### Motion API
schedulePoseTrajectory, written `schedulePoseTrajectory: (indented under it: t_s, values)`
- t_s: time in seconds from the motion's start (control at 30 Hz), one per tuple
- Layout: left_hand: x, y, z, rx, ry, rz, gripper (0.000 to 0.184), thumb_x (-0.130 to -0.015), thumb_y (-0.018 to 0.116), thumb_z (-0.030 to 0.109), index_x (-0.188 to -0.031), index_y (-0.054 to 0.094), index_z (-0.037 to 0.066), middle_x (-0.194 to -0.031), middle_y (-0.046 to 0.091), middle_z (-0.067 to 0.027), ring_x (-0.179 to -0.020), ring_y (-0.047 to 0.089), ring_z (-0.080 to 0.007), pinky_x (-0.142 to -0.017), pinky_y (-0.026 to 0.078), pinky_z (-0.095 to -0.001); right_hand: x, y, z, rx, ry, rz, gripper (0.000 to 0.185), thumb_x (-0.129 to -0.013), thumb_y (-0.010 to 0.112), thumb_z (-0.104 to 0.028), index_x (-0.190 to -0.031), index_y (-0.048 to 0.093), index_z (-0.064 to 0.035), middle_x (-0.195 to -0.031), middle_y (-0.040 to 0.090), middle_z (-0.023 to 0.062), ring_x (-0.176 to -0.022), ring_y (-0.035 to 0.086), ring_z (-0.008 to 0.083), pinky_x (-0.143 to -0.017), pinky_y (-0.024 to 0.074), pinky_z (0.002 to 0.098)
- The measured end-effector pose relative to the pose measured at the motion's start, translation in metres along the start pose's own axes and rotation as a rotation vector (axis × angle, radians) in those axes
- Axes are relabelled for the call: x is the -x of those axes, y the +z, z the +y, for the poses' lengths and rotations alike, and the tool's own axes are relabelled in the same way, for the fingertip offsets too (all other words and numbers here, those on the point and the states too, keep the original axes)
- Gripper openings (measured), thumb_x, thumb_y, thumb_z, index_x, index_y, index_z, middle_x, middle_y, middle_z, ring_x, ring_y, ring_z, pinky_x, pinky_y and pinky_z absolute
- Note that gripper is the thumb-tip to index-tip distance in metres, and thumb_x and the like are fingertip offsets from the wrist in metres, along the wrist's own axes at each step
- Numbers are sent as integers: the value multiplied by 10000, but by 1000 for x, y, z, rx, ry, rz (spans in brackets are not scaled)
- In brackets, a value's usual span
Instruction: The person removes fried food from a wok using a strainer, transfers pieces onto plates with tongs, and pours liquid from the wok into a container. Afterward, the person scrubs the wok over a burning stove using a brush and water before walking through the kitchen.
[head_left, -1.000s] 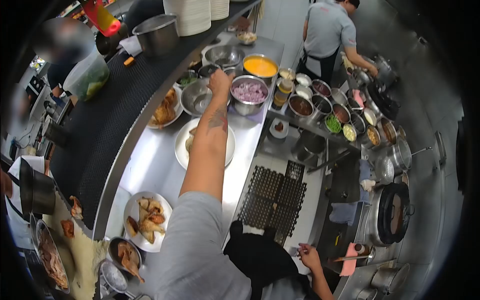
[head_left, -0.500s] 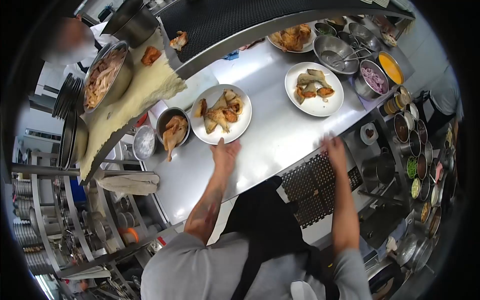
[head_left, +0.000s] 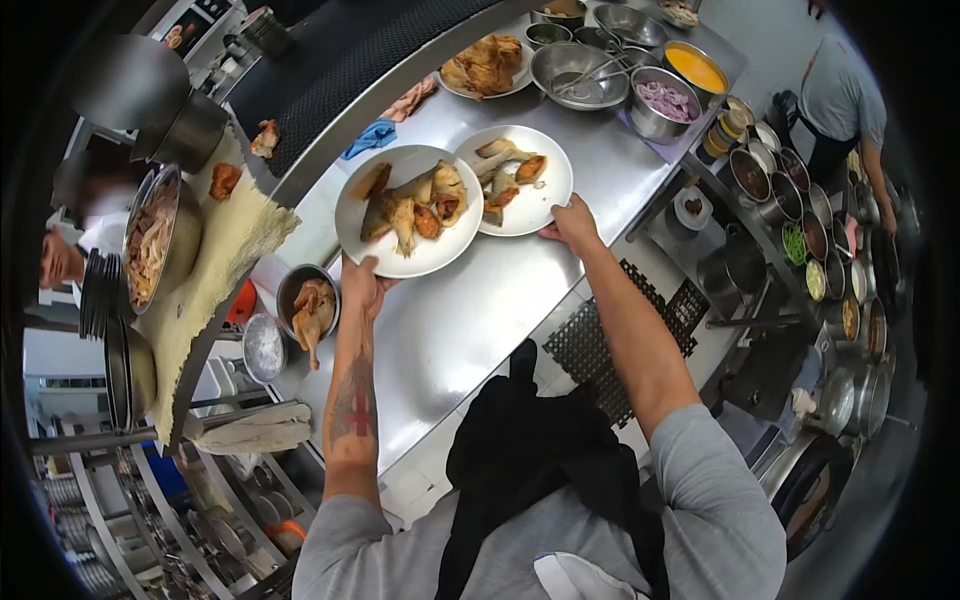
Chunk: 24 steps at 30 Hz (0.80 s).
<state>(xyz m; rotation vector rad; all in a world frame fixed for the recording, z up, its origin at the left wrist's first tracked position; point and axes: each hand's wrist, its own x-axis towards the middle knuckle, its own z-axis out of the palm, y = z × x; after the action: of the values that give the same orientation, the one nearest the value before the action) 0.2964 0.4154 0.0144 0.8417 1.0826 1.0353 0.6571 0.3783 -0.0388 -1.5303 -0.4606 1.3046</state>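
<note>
My left hand (head_left: 367,284) grips the near rim of a white plate (head_left: 360,240), thumb on top. Browned fish pieces (head_left: 425,215) lie on this plate, which looks lifted and slightly tilted. My right hand (head_left: 573,224) is closed on the right rim of a second white plate (head_left: 550,175), which carries more fish pieces (head_left: 508,172). The left plate overlaps the second plate's left edge in the view; I cannot tell whether they touch. Left of my left hand, a metal pot (head_left: 290,290) holds a piece of poultry (head_left: 314,312).
Steel counter (head_left: 470,320) beneath. At its far end stand a plate of fried food (head_left: 487,66), a steel bowl (head_left: 560,65), sliced onions (head_left: 668,100) and an orange liquid (head_left: 698,66). A raised shelf (head_left: 330,125) runs along the left. A co-worker (head_left: 840,95) stands at far right.
My left hand has lifted its plate towards the second one. My right hand has moved from beside the counter to the second plate's rim and closed on it. The camera view has shifted.
</note>
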Motion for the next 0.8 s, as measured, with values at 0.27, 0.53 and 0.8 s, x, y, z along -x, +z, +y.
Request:
schedulePoseTrajectory:
  t_s: [0.27,0.53,0.8]
  values:
    - [-86,31,31,-1048,812,-32,490,-832,449,51,-1308,334,60,-1119,568,-238,-815,669,-345,-618,578,-428,-8,9,3,87,25,-24,553,-885,464,-21,-1406,277,0,-1023,601,166,-718,656,210,-609,606,308]
    - [-46,79,95,-1170,603,96,640,-834,448,111,-1427,209,111,-1079,611,-283,-904,615,-460,-787,492,-500,-3,-4,-14,680,-173,62,615,-916,464,-122,-1484,233,-163,-914,630,113,-661,641,172,-585,585,305]
    - [-5,-71,18,-321,339,284,567,-840,449,38,-1390,313,14,-1285,504,-167,-1141,539,-302,-973,436,-378,1,-2,6,43,-1,-11,452,-895,532,-33,-1310,409,96,-990,645,203,-758,679,225,-617,596,280]
